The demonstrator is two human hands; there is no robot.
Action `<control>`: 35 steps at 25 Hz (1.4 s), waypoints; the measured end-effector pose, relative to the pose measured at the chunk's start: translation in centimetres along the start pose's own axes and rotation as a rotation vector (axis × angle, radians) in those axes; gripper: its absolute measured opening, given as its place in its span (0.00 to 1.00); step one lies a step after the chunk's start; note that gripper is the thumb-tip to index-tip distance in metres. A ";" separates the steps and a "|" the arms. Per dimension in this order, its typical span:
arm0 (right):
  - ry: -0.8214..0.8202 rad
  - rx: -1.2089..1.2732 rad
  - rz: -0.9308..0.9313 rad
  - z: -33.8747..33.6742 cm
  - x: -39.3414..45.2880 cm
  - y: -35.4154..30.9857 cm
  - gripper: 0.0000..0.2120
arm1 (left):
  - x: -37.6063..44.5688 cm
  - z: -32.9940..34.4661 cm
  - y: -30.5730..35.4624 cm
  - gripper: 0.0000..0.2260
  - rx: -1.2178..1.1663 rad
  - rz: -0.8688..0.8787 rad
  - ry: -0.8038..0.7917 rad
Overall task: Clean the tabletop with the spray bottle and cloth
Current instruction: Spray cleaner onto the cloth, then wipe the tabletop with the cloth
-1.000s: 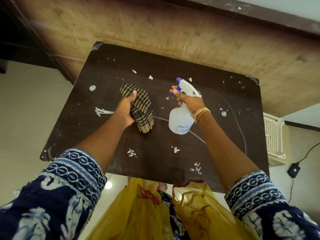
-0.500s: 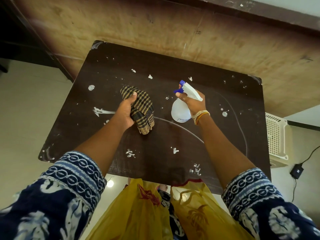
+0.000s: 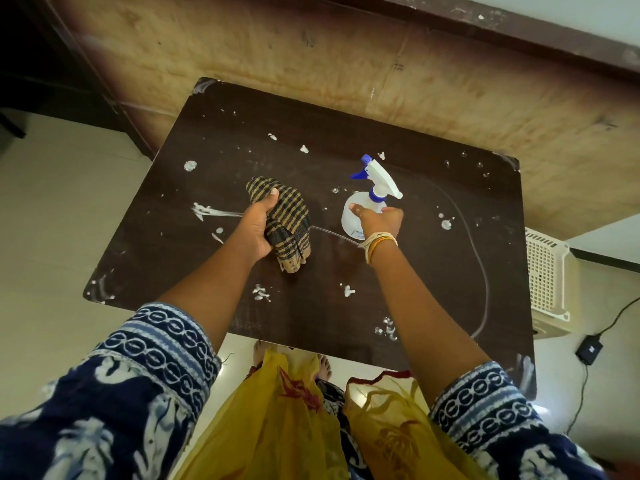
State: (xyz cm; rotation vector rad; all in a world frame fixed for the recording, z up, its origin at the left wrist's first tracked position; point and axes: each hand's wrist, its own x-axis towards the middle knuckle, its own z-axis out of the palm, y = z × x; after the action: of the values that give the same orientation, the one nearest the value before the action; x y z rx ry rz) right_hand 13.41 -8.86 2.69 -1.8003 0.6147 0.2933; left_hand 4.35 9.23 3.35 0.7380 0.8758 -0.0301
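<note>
A dark brown tabletop (image 3: pixel 433 271) carries several white blobs and smears. My left hand (image 3: pixel 258 226) grips a bunched brown-and-tan checked cloth (image 3: pixel 289 220) near the table's middle. To its right stands a white spray bottle (image 3: pixel 363 202) with a blue nozzle and trigger, upright on the table. My right hand (image 3: pixel 379 220) holds the bottle's round body from the near side, fingers curled around it, bangles at the wrist.
A wooden panel (image 3: pixel 381 74) rises behind the table. A cream perforated plastic basket (image 3: pixel 547 282) sits at the right, beside a black adapter (image 3: pixel 588 349) with its cable on the floor. Pale floor lies to the left.
The bottle was tilted in the air with my right hand at its trigger head; now it stands upright on the table and my hand has slid down to its body. The cloth hand barely moved.
</note>
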 end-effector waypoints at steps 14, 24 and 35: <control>-0.817 -0.073 0.084 11.2 -6.5 -0.7 0.14 | 0.1 -4.5 4.0 0.22 0.181 0.042 0.025; -0.483 0.047 -0.096 18.9 -6.4 -5.6 0.04 | 5.8 -10.8 12.4 0.11 0.561 0.176 0.236; -0.255 -1.108 -0.794 29.0 -1.2 -1.9 0.26 | 16.3 -14.3 18.6 0.20 1.624 0.672 0.345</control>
State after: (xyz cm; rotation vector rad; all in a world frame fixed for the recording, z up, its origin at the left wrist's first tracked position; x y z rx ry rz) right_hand 16.55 19.20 -4.29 -2.8078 -0.6135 0.3241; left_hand 11.05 36.11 -3.37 2.5899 0.7548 -0.0096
